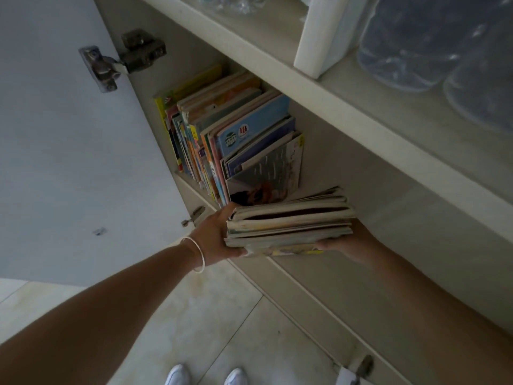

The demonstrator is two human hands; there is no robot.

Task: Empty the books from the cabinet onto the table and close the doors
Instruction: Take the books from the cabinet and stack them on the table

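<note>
A stack of thin worn books (288, 220) lies flat between my two hands, just outside the front of the cabinet shelf. My left hand (216, 234), with a thin bangle on its wrist, grips the stack's left end. My right hand (352, 243) holds the right end from below and is mostly hidden by the books. Behind the stack, a row of colourful books (230, 140) stands upright and leaning at the left end of the cabinet shelf (347, 173).
The white cabinet door (69, 134) hangs open on the left, with a metal hinge (122, 59) near its top. The shelf above holds a white box (322, 31) and clear plastic containers (433, 40). Pale floor tiles (216, 315) and my white shoes are below.
</note>
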